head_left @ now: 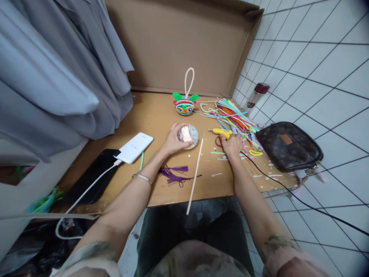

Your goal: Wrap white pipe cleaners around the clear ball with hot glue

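Observation:
My left hand [175, 139] is wrapped around the side of a round grey-white ball [193, 135] with a cream band on it, low over the table. To the right, my right hand [233, 145] is closed on a yellow hot glue gun [221, 132], whose nozzle points left toward the ball. A cream pipe cleaner [196, 169] lies between my arms, its near end past the table edge. Purple tassels [174, 176] rest beside my left forearm. Behind the ball sits a colourful lion-head ornament [185, 107] with green ears and a cream loop.
Bundled coloured pipe cleaners [235, 115] lie at the back right, near a brown patterned pouch [290, 146] and a red-capped jar [257, 94]. A black cord [276, 180] trails off right. On the left are a white power bank [135, 147], a black phone [92, 177] and a grey curtain [72, 69].

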The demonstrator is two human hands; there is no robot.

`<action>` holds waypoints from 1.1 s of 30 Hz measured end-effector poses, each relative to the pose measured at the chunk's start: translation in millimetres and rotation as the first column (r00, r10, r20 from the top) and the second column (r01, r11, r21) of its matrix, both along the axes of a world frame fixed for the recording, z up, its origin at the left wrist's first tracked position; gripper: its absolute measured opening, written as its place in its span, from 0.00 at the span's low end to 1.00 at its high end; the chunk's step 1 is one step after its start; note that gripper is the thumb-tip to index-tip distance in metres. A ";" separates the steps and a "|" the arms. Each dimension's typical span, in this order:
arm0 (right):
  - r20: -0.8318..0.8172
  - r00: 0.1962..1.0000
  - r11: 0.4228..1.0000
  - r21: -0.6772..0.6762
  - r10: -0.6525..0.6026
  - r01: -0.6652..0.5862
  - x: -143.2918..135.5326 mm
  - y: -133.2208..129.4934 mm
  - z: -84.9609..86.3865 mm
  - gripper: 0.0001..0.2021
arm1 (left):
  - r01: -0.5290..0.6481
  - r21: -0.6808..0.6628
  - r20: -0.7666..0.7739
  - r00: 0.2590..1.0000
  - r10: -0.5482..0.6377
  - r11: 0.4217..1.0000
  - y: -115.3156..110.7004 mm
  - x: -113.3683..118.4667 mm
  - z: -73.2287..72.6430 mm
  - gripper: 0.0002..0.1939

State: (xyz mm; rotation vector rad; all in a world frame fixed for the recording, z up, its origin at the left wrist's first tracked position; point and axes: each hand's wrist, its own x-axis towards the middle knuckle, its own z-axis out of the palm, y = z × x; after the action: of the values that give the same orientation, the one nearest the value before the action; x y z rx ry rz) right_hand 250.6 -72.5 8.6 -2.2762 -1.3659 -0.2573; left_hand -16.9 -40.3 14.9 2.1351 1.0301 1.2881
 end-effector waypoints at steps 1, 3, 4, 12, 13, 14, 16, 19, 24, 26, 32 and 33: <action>0.010 1.000 1.000 0.005 0.000 0.000 -0.8 0.7 -0.4 0.28 | 0.007 0.011 -0.016 1.000 -0.007 1.000 -1.0 0.1 0.3 0.33; 0.013 1.000 1.000 -0.006 -0.013 0.013 -2.3 1.9 0.3 0.30 | 0.016 0.033 -0.038 0.999 -0.015 0.999 -2.4 0.1 0.7 0.33; 0.006 1.000 1.000 -0.017 -0.024 0.024 -2.9 2.5 1.2 0.31 | 0.020 0.042 -0.043 0.999 -0.018 0.999 -2.8 0.1 0.8 0.33; -0.112 0.992 0.992 0.105 -0.051 0.063 -6.1 5.4 9.7 0.25 | 0.025 0.017 -0.038 0.999 -0.025 1.000 -3.7 0.4 2.6 0.33; -0.134 0.990 0.986 0.152 -0.043 0.064 -7.7 4.8 11.1 0.24 | 0.027 0.016 -0.037 0.999 -0.027 1.000 -3.7 0.4 2.8 0.33; -0.154 0.988 0.978 0.201 -0.031 0.062 -10.0 3.7 12.6 0.23 | 0.030 0.015 -0.039 0.999 -0.029 0.999 -3.6 0.5 2.8 0.33; -0.179 0.984 0.955 0.292 0.000 0.054 -17.1 0.2 15.3 0.21 | 0.035 0.018 -0.045 0.998 -0.034 0.999 -3.3 0.7 2.6 0.33; -0.182 0.981 0.915 0.403 0.063 0.017 -32.7 -6.9 17.3 0.19 | 0.039 0.026 -0.034 0.999 -0.038 0.999 -3.1 1.3 2.0 0.34; -0.185 0.961 0.893 0.436 0.206 -0.108 -55.9 -15.0 15.0 0.17 | 0.023 0.008 -0.035 0.999 -0.023 1.000 -4.3 1.8 2.6 0.35; -0.187 0.951 0.890 0.434 0.245 -0.144 -60.3 -16.5 13.8 0.17 | 0.020 -0.001 -0.044 0.999 -0.020 1.000 -4.7 1.7 3.3 0.34; -0.127 0.931 0.866 0.428 0.342 -0.259 -64.8 -18.4 10.6 0.16 | 0.048 0.003 -0.058 0.997 -0.047 0.999 -3.6 1.4 3.7 0.38; -0.111 0.934 0.865 0.427 0.338 -0.262 -65.1 -17.9 9.5 0.15 | 0.055 0.011 -0.059 0.997 -0.054 0.998 -3.3 1.4 3.4 0.38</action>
State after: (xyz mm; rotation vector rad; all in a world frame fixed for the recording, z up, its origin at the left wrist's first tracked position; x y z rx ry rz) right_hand 185.5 -90.4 18.0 -1.6739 -1.3972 -0.1985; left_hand -15.5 -43.6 18.4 2.2065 0.9820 1.2166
